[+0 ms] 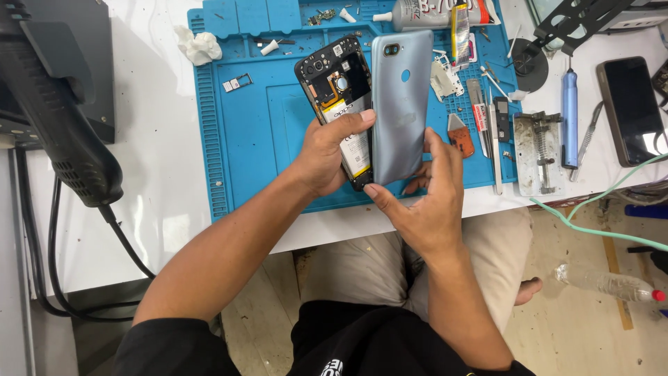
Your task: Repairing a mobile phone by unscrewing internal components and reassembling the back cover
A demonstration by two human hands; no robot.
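My left hand [327, 150] is clamped around an opened smartphone [339, 97], thumb across its exposed battery, holding it tilted above the blue repair mat [257, 132]. My right hand [424, 198] grips the grey back cover [400, 104] by its lower end, thumb at the bottom corner and fingers behind, so the cover stands just beside the phone's right edge and overlaps it slightly. Both are lifted off the white bench [153, 174]. On the mat to the right lie tweezers [495, 150], an orange pry pick [459, 134] and a metal clamp [539, 150]; a glue tube [431, 14] lies at the top, a crumpled tissue [198, 45] at the left. A dark phone [632, 110] rests far right, a hot-air gun [59, 118] far left.
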